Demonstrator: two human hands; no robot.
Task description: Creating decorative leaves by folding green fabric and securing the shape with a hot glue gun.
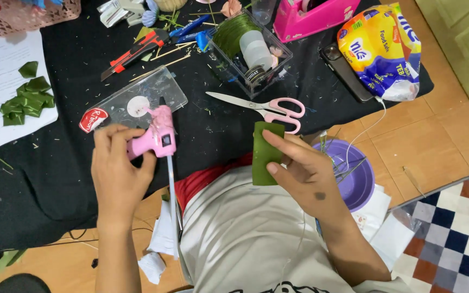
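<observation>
Near frame centre, right hand (305,171) fingers pinch a light, floppy green ribbon strip (266,153) mid-length; left hand (118,173) grips a rigid pink glue gun (156,138).

Person, seen from above – both forearms bare, no sleeves reaching the wrists, no watch, rings or bracelets visible. Left hand (116,172) and right hand (305,173) ungloved; small dark mark on the back of the right hand. Torso: light grey-white T-shirt (240,233), dark printed lettering partly cut off at the lower edge. Lap: red garment (204,179) showing above the shirt – shorts or trousers, cannot tell
</observation>
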